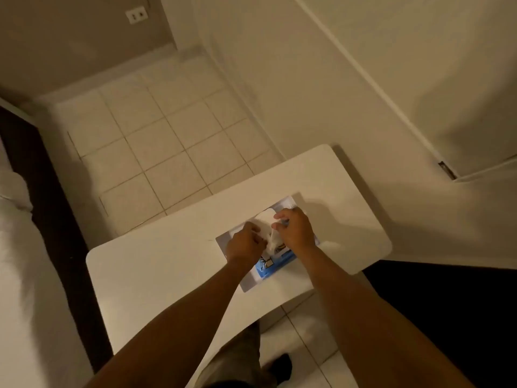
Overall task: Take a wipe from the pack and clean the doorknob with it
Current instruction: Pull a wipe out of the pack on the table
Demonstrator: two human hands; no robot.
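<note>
**Here, both hands at the wipe pack, doorknob out of sight**

Nearest the camera, at the bottom of the frame, two bare forearms reach up and inward toward the centre. They meet over a small white rounded-corner table [156, 264] that runs diagonally from lower left to centre right.

On that table lies the flat rectangular white-and-blue plastic wipe pack [275, 261], just right of frame centre. Its long axis runs from lower left to upper right, roughly parallel to the table's long side. A white oval lid flap [264, 217] stands open at its middle.

The left hand [244, 243] rests on the pack's left half, fingers curled and apparently pressing it down. The right hand [295, 229] sits on the upper right half, fingertips drawn together in a pinch at the opening. A thin white wipe [272, 239] rises between the two hands, apparently held by the right fingertips, though blur makes the contact uncertain. Both hands touch the pack; the right is nearer the opening.

Judged from this, the wipe is part-way out, and the pull should go upward, away from the pack's face.

Farther off, pale square floor tiles [156, 152] fill the centre left. At the right edge a white door [391, 79] shows a metal latch plate [444, 167]; no doorknob is visible, so its direction cannot be told.
</note>
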